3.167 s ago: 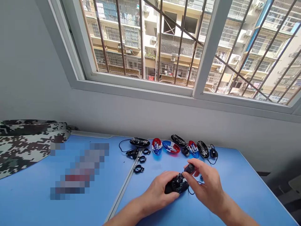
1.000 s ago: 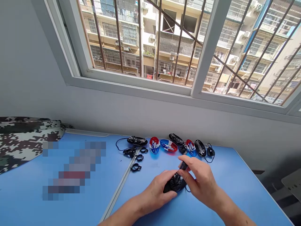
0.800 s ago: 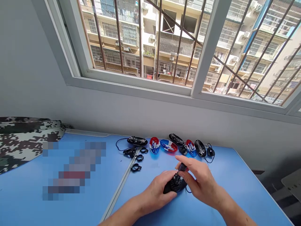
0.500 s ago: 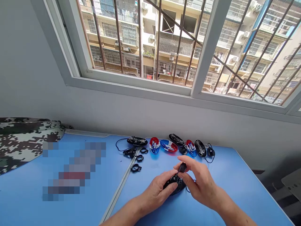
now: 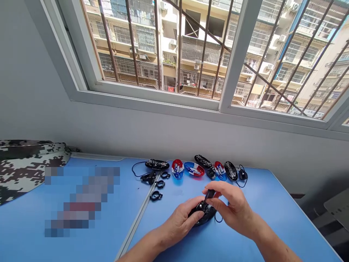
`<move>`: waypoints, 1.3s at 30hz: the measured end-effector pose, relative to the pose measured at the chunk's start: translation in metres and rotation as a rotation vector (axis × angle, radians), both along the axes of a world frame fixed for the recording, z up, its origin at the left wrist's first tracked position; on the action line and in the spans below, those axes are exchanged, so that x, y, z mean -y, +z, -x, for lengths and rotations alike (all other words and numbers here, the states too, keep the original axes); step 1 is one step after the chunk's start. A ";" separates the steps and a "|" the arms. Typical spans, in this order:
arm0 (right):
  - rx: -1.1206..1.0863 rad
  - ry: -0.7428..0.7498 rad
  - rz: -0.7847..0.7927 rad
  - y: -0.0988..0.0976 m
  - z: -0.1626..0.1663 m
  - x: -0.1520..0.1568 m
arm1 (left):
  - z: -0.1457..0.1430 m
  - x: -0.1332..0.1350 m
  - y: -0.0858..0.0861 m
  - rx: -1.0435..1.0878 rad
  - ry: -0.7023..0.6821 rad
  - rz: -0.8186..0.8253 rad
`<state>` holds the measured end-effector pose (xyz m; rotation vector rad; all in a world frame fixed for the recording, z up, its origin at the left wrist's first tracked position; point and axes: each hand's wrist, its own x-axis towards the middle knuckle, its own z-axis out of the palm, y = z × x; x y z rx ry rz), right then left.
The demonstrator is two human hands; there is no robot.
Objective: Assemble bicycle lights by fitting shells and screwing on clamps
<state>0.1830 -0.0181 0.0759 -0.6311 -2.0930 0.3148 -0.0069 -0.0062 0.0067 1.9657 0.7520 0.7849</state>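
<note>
My left hand (image 5: 183,217) is closed around a black oval unit (image 5: 208,217) with a glossy, rounded part on top. Its thumb lies across the near side, and the fingers cover much of the far edge. Between the thumb and fingers of my right hand (image 5: 235,203) is a small, black, elongated piece (image 5: 209,194), tilted just over the top of the oval unit. Whether the two touch is hard to make out. A thin black cable (image 5: 218,217) loops out at the unit's right side, below my right hand.
Along the back of the blue table (image 5: 272,218) lie black oval units (image 5: 157,165), red-and-blue ovals (image 5: 177,169) and a corded black piece (image 5: 242,175). Several black ring clamps (image 5: 156,195) sit near the table seam. Camouflage cloth (image 5: 29,163) and a pixelated patch are at left.
My right hand has tilted the small black piece slightly lower. My left hand keeps its hold on the oval unit. The whole view has shifted slightly.
</note>
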 end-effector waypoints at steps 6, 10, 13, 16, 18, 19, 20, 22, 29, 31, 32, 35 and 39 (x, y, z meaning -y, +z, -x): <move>-0.043 0.134 0.215 0.000 -0.006 -0.005 | 0.000 -0.001 -0.003 0.007 0.007 0.009; -0.100 0.188 0.314 -0.003 -0.005 -0.009 | 0.001 -0.002 -0.005 0.019 0.006 0.005; -0.103 0.124 0.155 -0.007 0.001 -0.008 | 0.000 -0.002 -0.005 0.026 0.001 0.005; -0.061 0.009 -0.099 -0.008 0.007 -0.005 | -0.002 -0.001 -0.004 0.032 0.000 0.009; -0.044 -0.098 -0.223 -0.008 0.009 -0.004 | -0.002 -0.001 -0.004 0.019 0.017 0.002; -0.041 -0.152 -0.267 -0.008 0.010 -0.003 | -0.003 -0.001 -0.005 0.008 0.027 -0.004; -0.039 -0.195 -0.298 -0.008 0.011 -0.002 | -0.003 -0.001 -0.005 0.000 0.033 -0.008; -0.046 -0.234 -0.318 -0.009 0.011 -0.001 | -0.002 -0.001 -0.007 -0.002 0.032 -0.007; -0.082 -0.182 -0.245 -0.010 0.010 -0.001 | -0.002 -0.003 -0.005 0.021 0.014 0.008; -0.080 -0.161 -0.229 -0.008 0.009 -0.002 | -0.002 -0.003 -0.004 0.017 0.015 0.005; -0.078 -0.147 -0.218 -0.007 0.008 -0.002 | -0.002 -0.003 -0.004 0.012 0.015 0.004; -0.088 -0.107 -0.149 -0.005 0.006 -0.002 | -0.001 -0.002 -0.004 -0.003 0.020 0.005; -0.125 -0.025 0.021 -0.002 0.002 -0.002 | 0.001 -0.002 -0.006 -0.013 0.022 0.000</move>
